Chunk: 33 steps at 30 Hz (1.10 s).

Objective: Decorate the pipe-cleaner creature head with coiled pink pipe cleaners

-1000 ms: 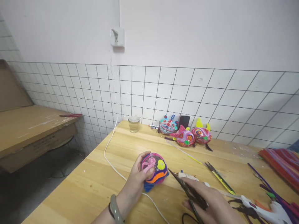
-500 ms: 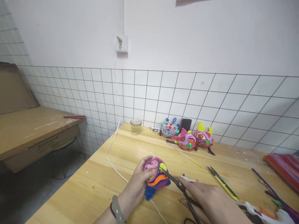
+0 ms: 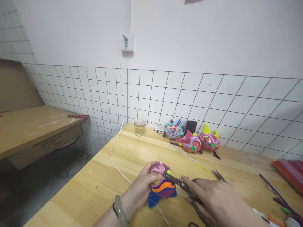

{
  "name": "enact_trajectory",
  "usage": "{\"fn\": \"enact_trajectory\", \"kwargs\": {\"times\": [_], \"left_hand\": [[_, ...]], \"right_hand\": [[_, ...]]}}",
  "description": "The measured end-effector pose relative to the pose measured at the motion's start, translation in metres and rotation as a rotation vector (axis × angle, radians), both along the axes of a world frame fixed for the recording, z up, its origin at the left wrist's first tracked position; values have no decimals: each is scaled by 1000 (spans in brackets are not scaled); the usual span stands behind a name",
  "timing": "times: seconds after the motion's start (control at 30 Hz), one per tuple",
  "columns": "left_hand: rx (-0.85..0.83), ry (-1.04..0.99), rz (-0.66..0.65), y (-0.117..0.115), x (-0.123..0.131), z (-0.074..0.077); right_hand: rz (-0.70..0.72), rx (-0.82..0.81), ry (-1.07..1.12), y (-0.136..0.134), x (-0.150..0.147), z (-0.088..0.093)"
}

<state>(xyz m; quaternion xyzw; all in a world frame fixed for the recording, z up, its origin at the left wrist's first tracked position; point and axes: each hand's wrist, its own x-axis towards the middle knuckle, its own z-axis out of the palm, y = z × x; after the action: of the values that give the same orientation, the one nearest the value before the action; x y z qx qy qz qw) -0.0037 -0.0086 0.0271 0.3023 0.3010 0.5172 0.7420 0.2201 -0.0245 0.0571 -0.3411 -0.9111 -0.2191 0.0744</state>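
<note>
My left hand (image 3: 147,179) is closed around a round, colourful stuffed fish (image 3: 164,186) with orange, purple and blue stripes and a blue tail. Its thumb presses on the pink and yellow face part. In my right hand (image 3: 208,195) is a pair of dark scissors (image 3: 183,185), fingers in the handles. The blade tips touch the fish's face, between the pink piece and the yellow circle, close to my left thumb. What lies between the blades is too small to make out.
Finished-looking stuffed toys (image 3: 191,142), a phone (image 3: 190,127) and a lidded glass (image 3: 140,127) stand along the wall. A white cable (image 3: 115,165) crosses the table. Small snips (image 3: 219,176), a purple strip (image 3: 272,187) and striped fabric (image 3: 290,171) lie to the right.
The scissors have opened wider at the handles, and their tips have shifted on the fish's face. My right hand now covers more of the yellow-handled tool. The view has shifted slightly.
</note>
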Motion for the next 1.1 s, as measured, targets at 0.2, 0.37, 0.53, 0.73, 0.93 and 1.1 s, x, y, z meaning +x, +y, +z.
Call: {"fn": "enact_trajectory", "kwargs": {"times": [0.2, 0.37, 0.53, 0.73, 0.93, 1.1], "left_hand": [[32, -12, -91, 0, -1, -2], [10, -69, -140, 2, -4, -6], [32, -74, -149, 2, -5, -7], [28, 32, -102, 1, -2, -6], [52, 109, -87, 0, -1, -4], [43, 97, -86, -1, 0, -3]], "right_hand": [[41, 49, -23, 3, 3, 3], [35, 35, -34, 3, 4, 2], [35, 18, -72, 5, 6, 1], [31, -15, -68, 2, 3, 8], [-30, -179, -43, -4, 1, 16], [-27, -179, -60, -6, 1, 17]]}}
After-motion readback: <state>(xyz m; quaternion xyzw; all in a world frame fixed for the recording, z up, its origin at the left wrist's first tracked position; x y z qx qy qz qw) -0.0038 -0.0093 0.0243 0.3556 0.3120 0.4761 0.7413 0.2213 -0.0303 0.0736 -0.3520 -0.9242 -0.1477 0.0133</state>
